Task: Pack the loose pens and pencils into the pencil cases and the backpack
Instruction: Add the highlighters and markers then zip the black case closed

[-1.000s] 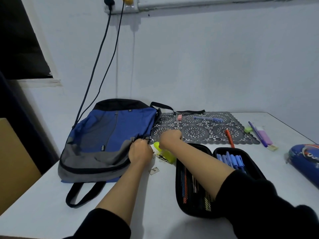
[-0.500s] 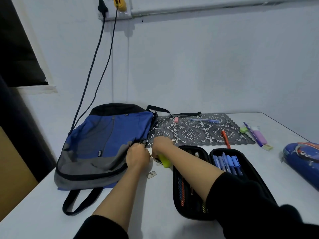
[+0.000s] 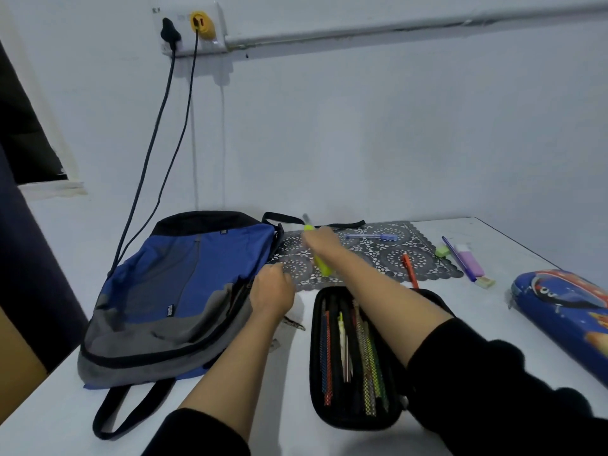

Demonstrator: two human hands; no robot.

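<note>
A blue and grey backpack lies flat on the left of the white table. My left hand grips its right edge by the zipper. My right hand is raised over the lace mat and holds a yellow-green highlighter, blurred, its dark tip pointing up and away. A black pencil case lies open in front, with several pens and pencils under mesh; my right arm hides its right half. A blue pen and an orange pen lie loose on the mat.
A grey lace mat sits at the back. A green eraser, a purple pen and a lilac eraser lie to its right. A blue printed pencil case sits at the far right. Two cables hang from a wall socket to the backpack.
My right hand lifted from beside the backpack zipper and swung up and away over the mat, carrying the highlighter. My left hand stayed on the backpack's edge. The camera tilted up.
</note>
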